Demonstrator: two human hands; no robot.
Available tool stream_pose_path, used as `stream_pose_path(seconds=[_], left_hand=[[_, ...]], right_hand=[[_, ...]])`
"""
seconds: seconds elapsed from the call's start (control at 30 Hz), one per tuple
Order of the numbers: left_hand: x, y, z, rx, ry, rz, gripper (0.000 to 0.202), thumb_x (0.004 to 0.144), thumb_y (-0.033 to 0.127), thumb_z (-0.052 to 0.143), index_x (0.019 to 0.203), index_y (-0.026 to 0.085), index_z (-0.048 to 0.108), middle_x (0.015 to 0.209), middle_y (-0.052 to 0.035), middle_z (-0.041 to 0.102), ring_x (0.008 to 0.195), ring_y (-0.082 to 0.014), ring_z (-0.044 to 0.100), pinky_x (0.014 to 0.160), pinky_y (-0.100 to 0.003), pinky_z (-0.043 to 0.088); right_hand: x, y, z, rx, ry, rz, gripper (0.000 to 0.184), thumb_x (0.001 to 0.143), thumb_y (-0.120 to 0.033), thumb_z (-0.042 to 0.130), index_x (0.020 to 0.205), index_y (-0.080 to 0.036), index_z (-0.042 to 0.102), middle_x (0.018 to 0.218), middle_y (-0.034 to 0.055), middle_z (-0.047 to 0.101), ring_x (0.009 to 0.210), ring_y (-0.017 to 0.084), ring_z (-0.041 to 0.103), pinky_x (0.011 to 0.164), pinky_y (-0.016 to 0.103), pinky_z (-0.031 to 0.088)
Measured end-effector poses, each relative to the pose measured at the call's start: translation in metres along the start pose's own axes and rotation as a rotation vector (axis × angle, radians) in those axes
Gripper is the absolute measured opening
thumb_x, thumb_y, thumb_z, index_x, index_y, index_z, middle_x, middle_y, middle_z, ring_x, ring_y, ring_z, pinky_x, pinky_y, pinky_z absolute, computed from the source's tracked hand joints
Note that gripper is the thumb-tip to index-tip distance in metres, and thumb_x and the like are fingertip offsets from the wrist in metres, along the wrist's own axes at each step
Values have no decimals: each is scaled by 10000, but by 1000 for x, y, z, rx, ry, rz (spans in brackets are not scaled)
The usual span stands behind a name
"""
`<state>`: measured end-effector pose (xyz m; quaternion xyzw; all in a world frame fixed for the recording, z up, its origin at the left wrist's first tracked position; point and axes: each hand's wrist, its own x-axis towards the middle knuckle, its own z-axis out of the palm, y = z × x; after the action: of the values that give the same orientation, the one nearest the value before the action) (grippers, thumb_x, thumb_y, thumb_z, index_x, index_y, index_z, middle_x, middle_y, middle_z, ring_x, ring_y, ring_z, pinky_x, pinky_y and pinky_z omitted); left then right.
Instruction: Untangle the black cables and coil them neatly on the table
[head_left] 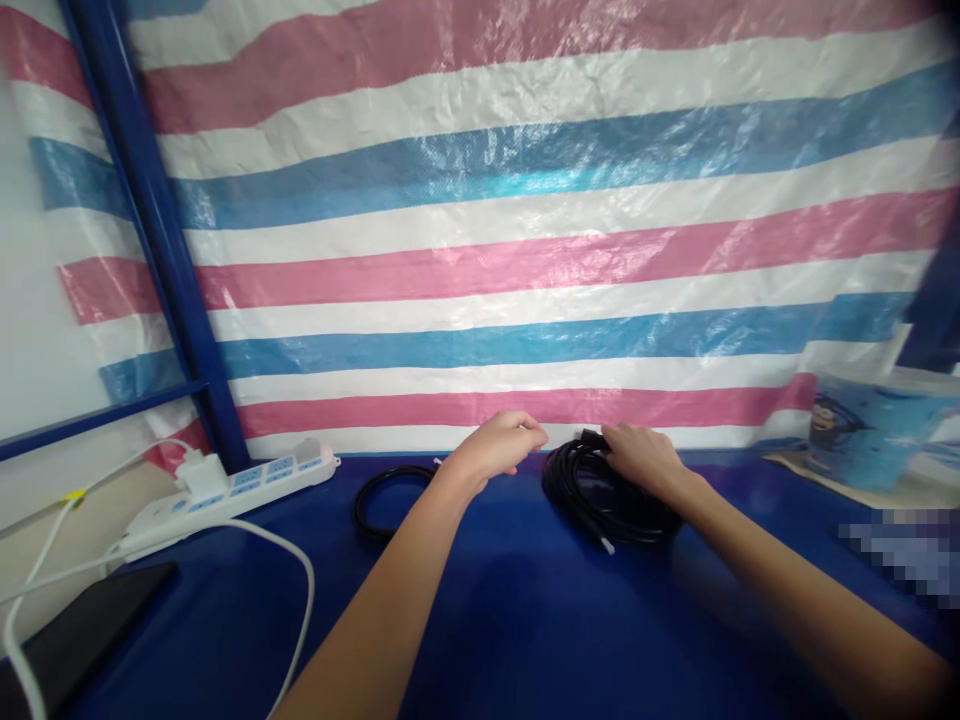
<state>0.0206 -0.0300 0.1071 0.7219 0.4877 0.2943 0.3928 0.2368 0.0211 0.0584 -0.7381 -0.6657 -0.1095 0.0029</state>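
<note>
My right hand [643,458] is closed on the upper side of a thick coil of black cable [571,487]. The fingertips are partly hidden behind the hand, close to a black plug end [592,438]. Another end of this cable, with a pale tip [607,545], sticks out at the front of the coil. Just left of the coil, my left hand [499,443] hovers with loosely bent fingers, apart from one another, and nothing visible in them. A smaller black cable loop [365,500] lies left of my left forearm, which covers part of it.
A white power strip [247,487] with a plugged-in white adapter [201,477] sits at the left, white cords trailing forward. Near it lies a dark flat device [90,630]. At the right stands a blue patterned cup [862,430]. Striped plastic sheeting [510,270] backs the blue table [495,620].
</note>
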Motion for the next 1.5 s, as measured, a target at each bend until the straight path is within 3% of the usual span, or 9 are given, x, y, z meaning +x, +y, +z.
stream_pose_path(seconds=[0.1, 0.2, 0.33, 0.47, 0.7, 0.97, 1.3, 1.5], left_hand=[[5, -7, 5, 37, 27, 5, 311, 877, 359, 518, 1091, 143, 577, 1092, -82, 601, 957, -169, 591, 831, -378, 517], [12, -19, 27, 106, 99, 8, 315, 875, 355, 522, 1111, 154, 575, 1123, -85, 595, 1006, -183, 579, 890, -412, 491], [25, -42, 66, 176, 211, -20, 483, 851, 370, 555, 1282, 172, 461, 1304, -117, 488, 1166, -246, 502, 974, -487, 433], [47, -57, 87, 230, 264, -75, 450, 856, 367, 550, 1251, 160, 488, 1268, -112, 515, 1124, -234, 531, 935, -466, 466], [85, -50, 87, 420, 223, -53, 364, 866, 345, 542, 1173, 149, 540, 1173, -97, 568, 1023, -194, 577, 868, -408, 507], [96, -39, 85, 567, 176, -34, 357, 865, 344, 542, 1168, 154, 545, 1175, -95, 567, 1027, -193, 576, 869, -402, 507], [86, -57, 97, 377, 269, -4, 347, 869, 346, 536, 1161, 159, 549, 1173, -92, 570, 1022, -189, 577, 869, -401, 507], [55, -68, 97, 196, 468, 5, 377, 869, 354, 534, 1193, 161, 530, 1205, -98, 555, 1043, -199, 571, 884, -423, 501]], right_hand=[[1, -10, -3, -26, 84, 22, 348, 895, -346, 510, 1163, -126, 535, 1119, 92, 569, 985, 166, 577, 844, 368, 505], [2, -23, 1, -31, 142, 27, 369, 896, -351, 506, 1188, -127, 521, 1138, 96, 561, 1006, 176, 570, 865, 389, 496], [5, -37, 14, -14, 111, -29, 381, 892, -351, 512, 1203, -132, 514, 1168, 98, 549, 1046, 191, 555, 892, 414, 482], [12, -38, 24, 12, 58, -84, 420, 885, -345, 523, 1254, -149, 481, 1257, 109, 494, 1102, 212, 526, 910, 432, 474], [32, -6, 28, 69, -41, -148, 389, 891, -350, 514, 1215, -134, 506, 1171, 99, 548, 1026, 183, 564, 870, 397, 497], [45, 16, 26, 103, -123, -323, 340, 893, -346, 512, 1152, -127, 545, 1137, 90, 567, 1007, 170, 571, 867, 381, 497], [27, 4, 20, 78, -140, -240, 356, 894, -345, 511, 1179, -132, 531, 1158, 95, 557, 1022, 176, 566, 873, 389, 495], [11, 9, 4, 119, -157, -216, 374, 889, -345, 519, 1196, -132, 521, 1172, 97, 550, 1033, 183, 563, 876, 398, 494]])
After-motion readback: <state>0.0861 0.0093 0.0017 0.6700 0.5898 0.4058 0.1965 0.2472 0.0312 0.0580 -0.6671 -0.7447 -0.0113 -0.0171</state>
